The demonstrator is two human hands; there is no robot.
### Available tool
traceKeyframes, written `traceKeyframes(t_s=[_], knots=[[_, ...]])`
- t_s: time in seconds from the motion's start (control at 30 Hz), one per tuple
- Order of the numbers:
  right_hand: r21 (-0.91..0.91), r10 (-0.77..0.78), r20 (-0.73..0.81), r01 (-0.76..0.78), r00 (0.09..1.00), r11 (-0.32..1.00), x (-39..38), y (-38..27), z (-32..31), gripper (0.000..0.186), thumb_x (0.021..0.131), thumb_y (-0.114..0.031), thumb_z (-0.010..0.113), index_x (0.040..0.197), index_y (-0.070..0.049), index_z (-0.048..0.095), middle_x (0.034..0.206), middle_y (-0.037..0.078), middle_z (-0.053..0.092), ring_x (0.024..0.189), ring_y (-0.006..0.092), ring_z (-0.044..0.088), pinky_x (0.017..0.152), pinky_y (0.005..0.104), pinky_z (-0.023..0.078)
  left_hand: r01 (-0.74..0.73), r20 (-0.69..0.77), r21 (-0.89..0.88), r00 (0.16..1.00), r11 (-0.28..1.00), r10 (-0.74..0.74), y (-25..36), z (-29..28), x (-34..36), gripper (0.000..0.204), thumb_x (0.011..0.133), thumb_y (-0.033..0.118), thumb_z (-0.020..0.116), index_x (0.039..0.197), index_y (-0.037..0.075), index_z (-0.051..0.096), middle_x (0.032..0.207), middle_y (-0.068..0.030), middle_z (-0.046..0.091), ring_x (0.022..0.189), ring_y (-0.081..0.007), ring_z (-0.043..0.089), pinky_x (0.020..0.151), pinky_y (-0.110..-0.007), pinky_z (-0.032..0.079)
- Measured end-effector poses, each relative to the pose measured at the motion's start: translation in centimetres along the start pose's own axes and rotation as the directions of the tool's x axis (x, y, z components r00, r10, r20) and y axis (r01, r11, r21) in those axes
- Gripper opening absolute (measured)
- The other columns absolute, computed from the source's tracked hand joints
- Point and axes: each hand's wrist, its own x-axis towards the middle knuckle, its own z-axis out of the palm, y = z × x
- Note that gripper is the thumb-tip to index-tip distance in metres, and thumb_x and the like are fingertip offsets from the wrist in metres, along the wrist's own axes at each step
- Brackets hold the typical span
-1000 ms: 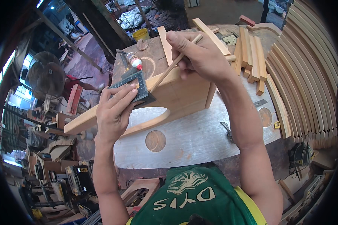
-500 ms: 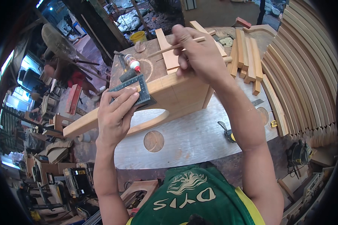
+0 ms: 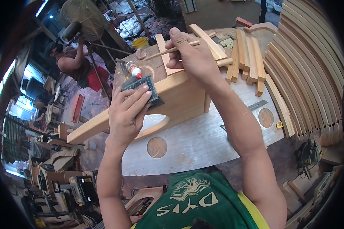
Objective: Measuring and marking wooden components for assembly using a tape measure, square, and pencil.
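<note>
With its fingers pressed over a dark marking square, my left hand holds it on the edge of a pale wooden frame piece that has a rounded opening. The wood stands on edge over the table. Above its far side my right hand pinches a thin wooden pencil, whose tip points left, clear of the wood. A white glue bottle with a red cap lies just beyond the square.
The metal-topped table has a round cutout. Wooden strips lie at the right, near a tall row of curved wooden pieces. A yellow bucket stands behind. Another person is beside a fan at the left.
My left hand and the square sit slightly further right in view. My right hand has shifted a little left with the pencil. The person by the fan now shows more fully, arm raised.
</note>
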Motion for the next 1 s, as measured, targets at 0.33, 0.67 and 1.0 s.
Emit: traceKeyframes(t_s=[0.33, 0.67, 1.0], knots=[[0.000, -0.018, 0.045, 0.018, 0.999, 1.000, 0.2, 0.3, -0.2, 0.057, 0.109, -0.055, 0.060, 0.098, -0.001, 0.072, 0.078, 0.002, 0.066, 0.065, 0.0081, 0.067, 0.066, 0.0237, 0.061, -0.017, -0.014, 0.075, 1.000, 0.997, 0.018, 0.5, 0.7, 0.7, 0.036, 0.085, 0.008, 0.084, 0.120, 0.013, 0.079, 0.128, -0.0030, 0.078, 0.106, -0.0264, 0.070, 0.106, -0.053, 0.048], [0.022, -0.021, 0.068, 0.020, 0.997, 1.000, 0.2, 0.0, -0.2, 0.058, 0.107, -0.057, 0.062, 0.095, -0.002, 0.073, 0.072, 0.001, 0.066, 0.063, 0.0075, 0.066, 0.061, 0.0220, 0.057, -0.027, -0.046, 0.048, 0.999, 0.998, 0.029, 0.6, 1.2, 1.3, 0.035, 0.083, 0.008, 0.086, 0.118, 0.011, 0.080, 0.125, -0.0040, 0.079, 0.101, -0.0259, 0.070, 0.098, -0.045, 0.049], [0.035, -0.013, 0.082, 0.010, 0.997, 0.999, 0.5, 0.1, -0.1, 0.057, 0.108, -0.054, 0.062, 0.092, -0.001, 0.073, 0.073, 0.001, 0.066, 0.062, 0.0069, 0.065, 0.060, 0.0211, 0.057, -0.032, -0.066, 0.021, 0.997, 0.999, 0.033, 0.3, 1.6, 1.4, 0.036, 0.081, 0.006, 0.087, 0.117, 0.010, 0.081, 0.122, -0.0052, 0.080, 0.099, -0.0266, 0.070, 0.091, -0.041, 0.049]])
